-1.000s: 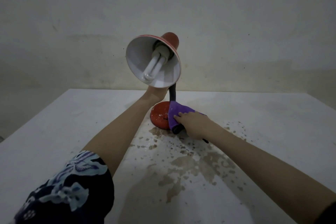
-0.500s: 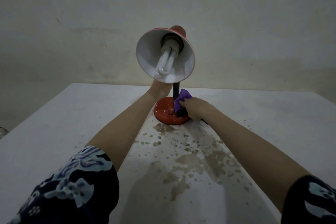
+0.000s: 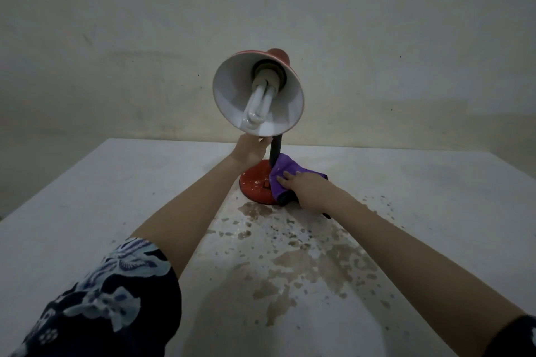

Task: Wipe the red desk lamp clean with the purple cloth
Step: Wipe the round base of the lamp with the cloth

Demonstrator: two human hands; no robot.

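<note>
Readable text: none anywhere in view.
Lamp base: small dark mark on the red, too blurred to read.

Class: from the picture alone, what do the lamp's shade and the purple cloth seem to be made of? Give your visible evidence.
Shade: probably thin painted metal, possibly plastic; rigid smooth cone, red outside, glossy white inside.
Purple cloth: soft fabric, perhaps microfibre; matte, it folds and drapes over the red base under the right hand.

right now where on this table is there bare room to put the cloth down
Free: the white table left of the left arm, and the stretch right of the right hand out to the right edge. Crowded: around the red lamp base, where the purple cloth and both hands meet. The stained patch between the forearms is bare but dirty.
</note>
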